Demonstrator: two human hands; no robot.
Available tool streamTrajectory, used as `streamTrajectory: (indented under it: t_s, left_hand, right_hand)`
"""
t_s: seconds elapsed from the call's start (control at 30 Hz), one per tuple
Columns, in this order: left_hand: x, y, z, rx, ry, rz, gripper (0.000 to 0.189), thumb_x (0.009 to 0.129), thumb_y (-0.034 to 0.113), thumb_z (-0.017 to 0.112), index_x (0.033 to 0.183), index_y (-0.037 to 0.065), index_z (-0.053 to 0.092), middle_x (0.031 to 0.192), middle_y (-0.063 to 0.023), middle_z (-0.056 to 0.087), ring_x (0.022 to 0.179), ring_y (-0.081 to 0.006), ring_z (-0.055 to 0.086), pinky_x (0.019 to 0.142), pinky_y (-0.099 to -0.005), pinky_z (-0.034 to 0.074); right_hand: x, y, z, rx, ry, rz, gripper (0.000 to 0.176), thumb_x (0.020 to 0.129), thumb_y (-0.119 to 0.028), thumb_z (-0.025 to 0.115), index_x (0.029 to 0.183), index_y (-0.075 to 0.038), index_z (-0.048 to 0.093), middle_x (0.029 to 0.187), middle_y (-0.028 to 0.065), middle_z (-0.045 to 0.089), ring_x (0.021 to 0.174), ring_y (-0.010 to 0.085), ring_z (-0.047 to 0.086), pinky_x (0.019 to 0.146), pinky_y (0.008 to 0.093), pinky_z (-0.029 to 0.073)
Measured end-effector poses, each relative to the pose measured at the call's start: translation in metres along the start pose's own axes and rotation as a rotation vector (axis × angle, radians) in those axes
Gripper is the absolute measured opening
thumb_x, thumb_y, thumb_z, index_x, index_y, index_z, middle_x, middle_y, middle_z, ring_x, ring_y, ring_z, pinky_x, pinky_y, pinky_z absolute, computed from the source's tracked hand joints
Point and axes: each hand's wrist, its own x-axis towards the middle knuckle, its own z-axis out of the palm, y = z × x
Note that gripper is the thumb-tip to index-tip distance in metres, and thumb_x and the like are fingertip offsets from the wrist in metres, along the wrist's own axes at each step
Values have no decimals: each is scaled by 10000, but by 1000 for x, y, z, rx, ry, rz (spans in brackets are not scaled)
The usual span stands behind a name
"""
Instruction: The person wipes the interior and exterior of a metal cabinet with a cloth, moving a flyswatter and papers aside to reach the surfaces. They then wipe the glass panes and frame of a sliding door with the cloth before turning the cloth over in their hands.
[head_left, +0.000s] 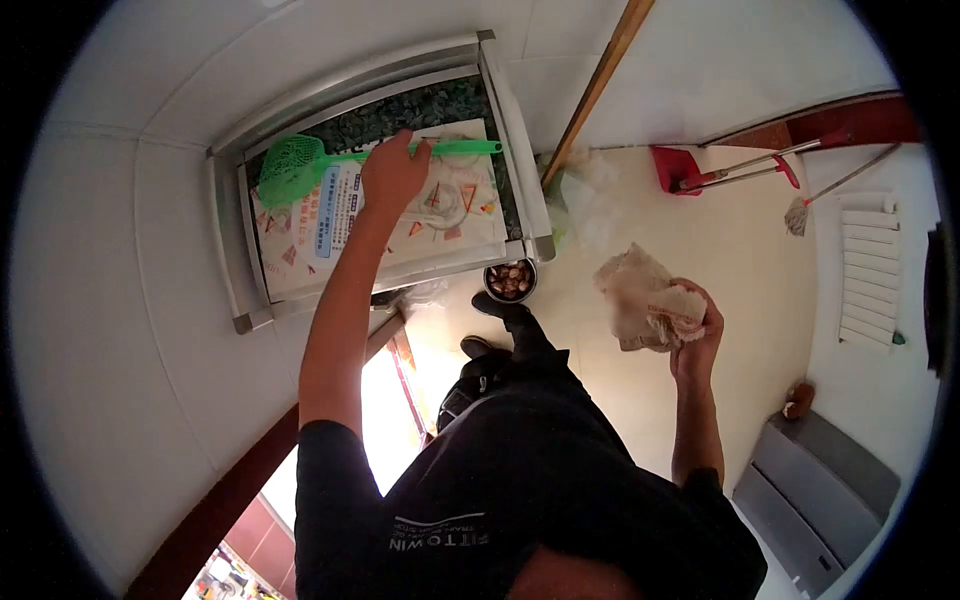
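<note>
The green fly swatter lies across the top of the printed sheet; it looks light, with a thin springy handle, best gripped mid-length, where the left hand curls its fingers round it. Right of the sheet, the right hand clutches a soft crumpled cloth in closed fingers

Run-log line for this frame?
left hand: grips green fly swatter at window frame | right hand: holds crumpled cloth | nearby: bowl by shoes

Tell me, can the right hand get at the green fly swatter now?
Probably not as it stands: the right hand is full of a crumpled cloth and held away from the ledge, while the left hand holds the fly swatter by its handle.
</note>
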Motion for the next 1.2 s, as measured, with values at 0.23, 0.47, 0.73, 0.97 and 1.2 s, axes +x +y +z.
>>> streamTrajectory:
  t_s: [0.23,0.47,0.73,0.97,1.2]
  left_hand:
    - [-102,-5,-7,-680,-166,-247,371,818,315,561,954,-29,594,593,-99,574,504,-173,568,472,-290,451]
    - [-194,9,-16,-1250,-415,-563,448,865,404,498,1057,-1,513,682,-65,550,511,-105,532,430,-225,415]
    - [-282,-30,-5,-1182,-282,-712,403,836,428,523,926,35,504,659,-84,559,496,-140,542,430,-254,417]
    - [-395,-92,15,-1067,-18,-1186,272,820,295,539,821,24,542,593,-62,524,468,-132,529,388,-243,405]
    - [-530,-120,53,-975,148,-1493,191,789,195,543,776,5,527,505,-43,466,401,-140,499,324,-246,363]
  right_hand:
    - [55,-4,15,965,-269,80,355,898,-220,385,1175,-7,447,1135,119,522,1029,254,514,923,369,406]
    - [69,-61,106,1099,-402,116,381,900,-297,344,1185,-71,457,1142,91,521,1073,245,490,907,411,400]
    - [89,-90,111,977,-478,62,366,873,-263,405,1170,-65,483,1150,81,535,1074,251,495,913,414,384]
    - [89,-37,110,-236,-391,-256,337,772,-88,589,1097,-26,524,1085,104,554,1019,239,515,875,363,403]
    - [89,19,143,-691,-382,-837,355,706,-77,640,1050,-73,553,1035,126,538,970,322,501,827,375,417]
